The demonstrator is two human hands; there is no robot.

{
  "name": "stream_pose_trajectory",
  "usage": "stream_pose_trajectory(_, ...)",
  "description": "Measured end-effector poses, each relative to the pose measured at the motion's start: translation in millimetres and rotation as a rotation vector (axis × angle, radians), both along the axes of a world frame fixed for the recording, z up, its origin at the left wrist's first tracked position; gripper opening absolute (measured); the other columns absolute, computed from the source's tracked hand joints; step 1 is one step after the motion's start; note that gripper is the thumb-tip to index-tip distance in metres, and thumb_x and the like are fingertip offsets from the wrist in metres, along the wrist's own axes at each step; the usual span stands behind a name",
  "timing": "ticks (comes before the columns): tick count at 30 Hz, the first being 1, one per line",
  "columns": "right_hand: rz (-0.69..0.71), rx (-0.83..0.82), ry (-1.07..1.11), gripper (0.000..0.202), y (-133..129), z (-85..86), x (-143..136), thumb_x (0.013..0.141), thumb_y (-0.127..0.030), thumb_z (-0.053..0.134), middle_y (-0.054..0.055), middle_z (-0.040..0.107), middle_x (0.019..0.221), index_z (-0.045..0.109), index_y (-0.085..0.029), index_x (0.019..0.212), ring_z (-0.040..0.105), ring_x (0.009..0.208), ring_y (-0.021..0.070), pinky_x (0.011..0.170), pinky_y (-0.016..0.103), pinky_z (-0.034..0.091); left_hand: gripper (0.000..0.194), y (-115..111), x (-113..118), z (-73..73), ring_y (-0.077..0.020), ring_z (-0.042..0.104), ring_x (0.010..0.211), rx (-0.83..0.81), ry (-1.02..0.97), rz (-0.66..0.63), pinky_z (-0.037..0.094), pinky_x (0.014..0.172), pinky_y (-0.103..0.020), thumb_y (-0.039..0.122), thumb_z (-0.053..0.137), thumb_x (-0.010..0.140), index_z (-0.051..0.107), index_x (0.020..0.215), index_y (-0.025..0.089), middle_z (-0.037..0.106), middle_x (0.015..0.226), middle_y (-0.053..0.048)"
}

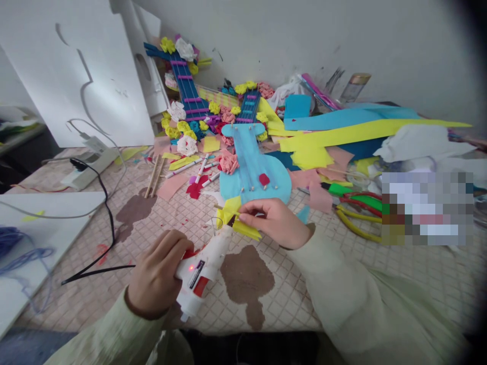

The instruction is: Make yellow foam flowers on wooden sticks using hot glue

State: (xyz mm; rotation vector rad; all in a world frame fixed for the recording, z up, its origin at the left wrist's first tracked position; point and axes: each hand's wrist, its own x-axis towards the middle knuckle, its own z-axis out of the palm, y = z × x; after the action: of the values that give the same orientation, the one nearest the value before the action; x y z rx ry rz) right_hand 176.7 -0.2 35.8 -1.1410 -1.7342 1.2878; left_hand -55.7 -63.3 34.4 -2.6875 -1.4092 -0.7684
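Observation:
My left hand is wrapped round the handle of a white glue gun, whose red light is lit. Its nozzle points up and right, close against yellow paper. My right hand pinches that paper and a thin stick between thumb and fingers, just right of the nozzle. Right behind lies a light-blue guitar-shaped cutout with a red spot and several small pegs. A pink crumpled paper flower rests at its left edge. The nozzle tip is partly hidden by the paper.
Decorated dark-blue guitar necks and paper flowers stand behind. Yellow strips and scissors lie to the right. Wooden sticks, a power strip and a black cable are on the left. Brown patches mark the tabletop.

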Motion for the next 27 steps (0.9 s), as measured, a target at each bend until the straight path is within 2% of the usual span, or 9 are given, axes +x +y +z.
stream_pose_trajectory(14, 0.004, -0.034, 0.002, 0.013, 0.3, -0.4, -0.1, 0.072, -0.024, 0.056, 0.002, 0.064, 0.074, 0.063, -0.013, 0.076, 0.055, 0.065, 0.0108, 0.061, 0.024, 0.043, 0.008, -0.7, 1.0, -0.4, -0.0153, 0.043, 0.064, -0.018, -0.007, -0.031, 0.038, 0.057, -0.027, 0.007, 0.047, 0.076, 0.049, 0.071, 0.014, 0.047, 0.070, -0.005)
stream_pose_trajectory(27, 0.002, -0.022, -0.011, 0.014, 0.9, -1.7, 0.4, 0.072, -0.025, 0.057, 0.002, 0.064, 0.074, 0.063, -0.014, 0.076, 0.055, 0.065, 0.0110, 0.060, 0.024, 0.044, 0.010, -1.5, 0.9, 0.5, -0.0153, 0.044, 0.062, -0.012, 0.015, 0.002, 0.038, 0.055, -0.027, 0.012, 0.046, 0.077, 0.049, 0.069, 0.014, 0.048, 0.067, -0.004)
